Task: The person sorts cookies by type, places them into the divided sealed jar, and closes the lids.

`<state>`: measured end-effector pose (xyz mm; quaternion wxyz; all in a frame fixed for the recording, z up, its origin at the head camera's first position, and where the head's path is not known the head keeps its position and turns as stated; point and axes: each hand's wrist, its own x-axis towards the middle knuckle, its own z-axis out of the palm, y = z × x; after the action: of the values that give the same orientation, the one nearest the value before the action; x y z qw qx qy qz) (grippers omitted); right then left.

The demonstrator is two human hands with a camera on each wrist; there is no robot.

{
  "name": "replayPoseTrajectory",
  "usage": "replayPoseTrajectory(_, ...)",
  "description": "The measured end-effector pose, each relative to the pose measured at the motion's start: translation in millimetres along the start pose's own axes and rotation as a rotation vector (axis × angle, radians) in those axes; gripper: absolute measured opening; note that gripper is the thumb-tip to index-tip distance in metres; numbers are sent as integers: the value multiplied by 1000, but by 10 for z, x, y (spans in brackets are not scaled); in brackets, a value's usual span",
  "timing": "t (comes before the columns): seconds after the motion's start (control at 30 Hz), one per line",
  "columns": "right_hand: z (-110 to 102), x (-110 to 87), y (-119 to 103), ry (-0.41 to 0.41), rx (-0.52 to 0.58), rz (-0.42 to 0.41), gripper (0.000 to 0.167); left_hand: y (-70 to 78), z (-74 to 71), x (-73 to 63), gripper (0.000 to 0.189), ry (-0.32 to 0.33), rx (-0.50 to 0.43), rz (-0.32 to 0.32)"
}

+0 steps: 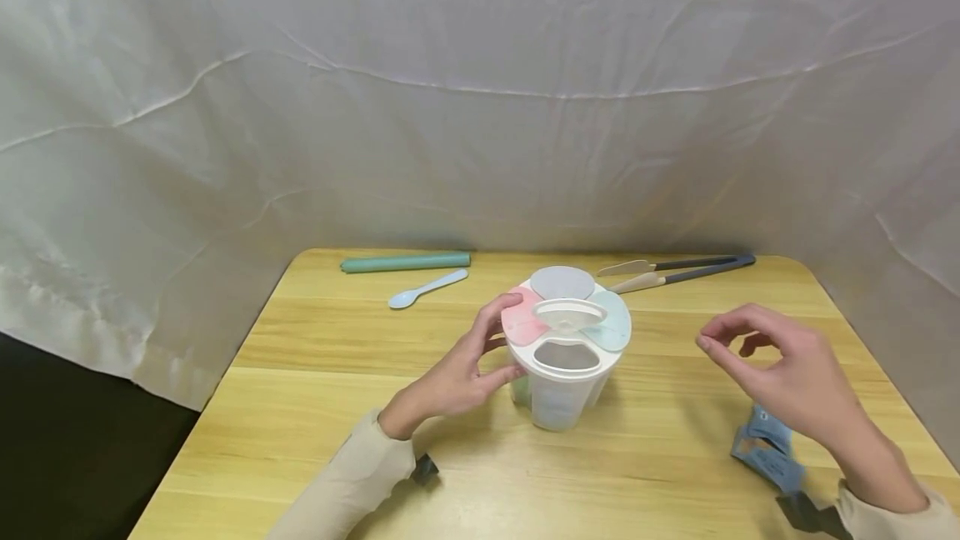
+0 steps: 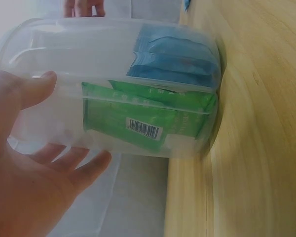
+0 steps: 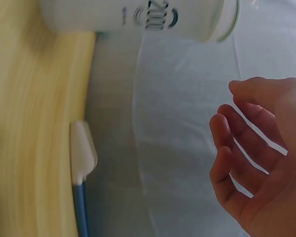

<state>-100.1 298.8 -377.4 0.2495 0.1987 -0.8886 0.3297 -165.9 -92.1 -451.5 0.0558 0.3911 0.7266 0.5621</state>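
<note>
A clear plastic storage container point(image 1: 558, 402) with several compartments stands on the table. Its lid has pink, grey and mint sections, and the white front flap point(image 1: 572, 312) is tipped up over an uncovered opening. My left hand point(image 1: 468, 373) holds the container's left side, thumb toward the front and fingers around the back. Through its wall, the left wrist view shows green packets point(image 2: 123, 118) in one compartment and blue packets point(image 2: 175, 54) in another. To the right, my right hand point(image 1: 795, 377) hovers with loosely bent fingers and nothing in them, above blue packets point(image 1: 772, 461) on the table.
Behind the container lie a teal rolled tube point(image 1: 405, 262), a light blue spoon point(image 1: 427, 290) and tongs point(image 1: 675, 275) with dark handles and beige tips. Pale curtain cloth point(image 1: 480, 148) hangs along the back and sides of the wooden table point(image 1: 300, 407).
</note>
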Motion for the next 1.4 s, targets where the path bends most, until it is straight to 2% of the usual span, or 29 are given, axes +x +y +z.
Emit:
replayPoseTrajectory(0.13,-65,-94,139,-1,-8,63,41,8,-1,1,92,-1,1,-2)
replayPoseTrajectory(0.37,-221,-260,374,-59,-49,218,26,8,10,16,92,-9,-14,4)
replayPoseTrajectory(0.63,-341,-440,669,-182,-79,235,23,6,15,21,92,-7,-6,8)
replayPoseTrajectory(0.83,-384,-622,872,-323,-167,277,34,13,15,15,92,-8,-5,3)
replayPoseTrajectory(0.97,-408,-709,951,-367,-200,302,43,16,11,7,93,-5,-6,-3)
replayPoseTrajectory(1.17,-425,-785,1018,-421,-278,347,48,13,6,-21,92,5,-6,-2)
replayPoseTrajectory(1.4,-419,-862,1097,-612,-306,476,61,12,10,-20,92,7,-4,-3)
